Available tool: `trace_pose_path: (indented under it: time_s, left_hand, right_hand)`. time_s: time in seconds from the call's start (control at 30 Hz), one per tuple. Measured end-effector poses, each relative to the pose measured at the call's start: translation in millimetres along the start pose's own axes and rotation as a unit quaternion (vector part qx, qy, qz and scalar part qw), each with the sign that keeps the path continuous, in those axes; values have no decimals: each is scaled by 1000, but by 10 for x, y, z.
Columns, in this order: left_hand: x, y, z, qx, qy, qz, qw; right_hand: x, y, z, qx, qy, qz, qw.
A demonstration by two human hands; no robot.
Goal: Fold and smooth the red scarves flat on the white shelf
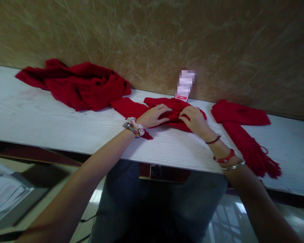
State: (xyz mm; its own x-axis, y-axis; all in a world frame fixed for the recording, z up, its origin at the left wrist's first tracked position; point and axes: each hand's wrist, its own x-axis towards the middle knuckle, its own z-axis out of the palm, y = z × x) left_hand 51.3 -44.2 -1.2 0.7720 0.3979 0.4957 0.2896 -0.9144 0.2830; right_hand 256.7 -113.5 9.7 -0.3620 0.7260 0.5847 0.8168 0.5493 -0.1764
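A red scarf [182, 126] lies bunched on the white tabletop in front of me. My left hand [154, 116] rests on its left part, fingers stretched out and thumb apart. On the right part, my right hand [194, 119] has its fingertips and thumb drawn together at a fold of the cloth. A flat red length [130, 107] runs off to the left toward a loose red cloth heap [83, 84]. A little red fringe shows below my left wrist. Right of my hands lies another red scarf [240, 118], folded over, with its fringed end toward me.
A phone-like upright thing [183, 88], its face blurred out, leans on the brown marbled wall [152, 44] behind the scarf. The white table [53, 125] is narrow, its front edge just above my knees. A grey box with papers [7, 199] stands low at left.
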Motion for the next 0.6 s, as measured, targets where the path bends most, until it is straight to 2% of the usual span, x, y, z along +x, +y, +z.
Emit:
trace_pose_path:
  time_s: [0.07, 0.17, 0.37, 0.53, 0.6]
  left_hand:
    - [3, 12, 2, -5, -31, 22, 999]
    - [0, 26, -11, -8, -38, 27, 999]
    - [-3, 2, -17, -1, 26, 18, 999]
    - [-17, -4, 14, 43, 47, 32, 997]
    - [-24, -7, 15, 70, 54, 34, 995]
  right_hand:
    - [2, -42, -10, -5, 5, -7, 1000]
    - [2, -53, -24, -13, -22, -11, 1000]
    - [-7, 85, -64, -17, -119, -13, 993]
    - [-57, 202, 6, -16, -167, -10, 986]
    - [-85, 218, 27, -16, -166, -16, 986]
